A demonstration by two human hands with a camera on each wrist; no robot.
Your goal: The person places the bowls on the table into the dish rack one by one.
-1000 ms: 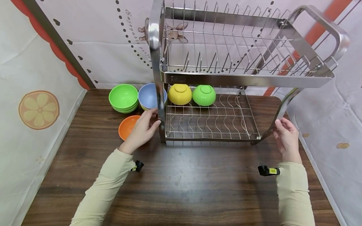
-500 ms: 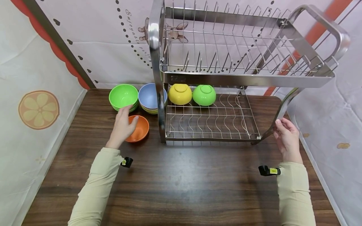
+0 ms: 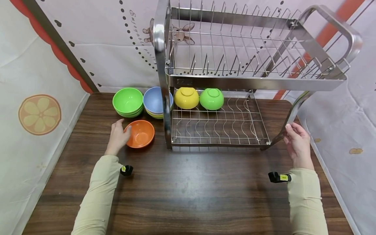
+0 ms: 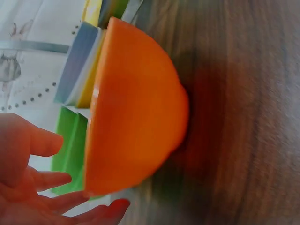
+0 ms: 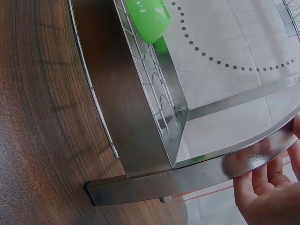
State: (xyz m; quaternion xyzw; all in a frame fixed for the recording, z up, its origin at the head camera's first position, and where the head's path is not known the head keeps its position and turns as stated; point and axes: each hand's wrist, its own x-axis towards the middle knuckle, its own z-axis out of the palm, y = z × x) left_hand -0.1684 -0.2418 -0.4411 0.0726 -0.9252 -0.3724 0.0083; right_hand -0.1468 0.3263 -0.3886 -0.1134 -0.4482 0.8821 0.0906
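Note:
An orange bowl [image 3: 141, 135] stands upright on the table, left of the metal dish rack [image 3: 241, 84]. My left hand [image 3: 117, 138] is at the bowl's left side, thumb over the rim. Its fingers [image 4: 70, 202] are spread and loosely extended beside the rim in the left wrist view, gripping nothing. With my right hand [image 3: 298, 145] I hold the rack's right front leg, thumb in front and fingers behind, also seen in the right wrist view. On the rack's lower tier, a yellow bowl [image 3: 186, 98] and a green bowl [image 3: 212, 99] sit upside down side by side.
Behind the orange bowl stand a stack of green bowls [image 3: 128, 100] and a stack topped by a blue bowl [image 3: 154, 99], close to the rack's left leg [image 3: 167, 120]. White printed sheets [image 3: 126, 42] border the wooden table [image 3: 188, 192] at the back and sides.
My left hand has let go of the rack's left leg and moved left and nearer, round to the orange bowl's left side. My right hand stays on the rack leg.

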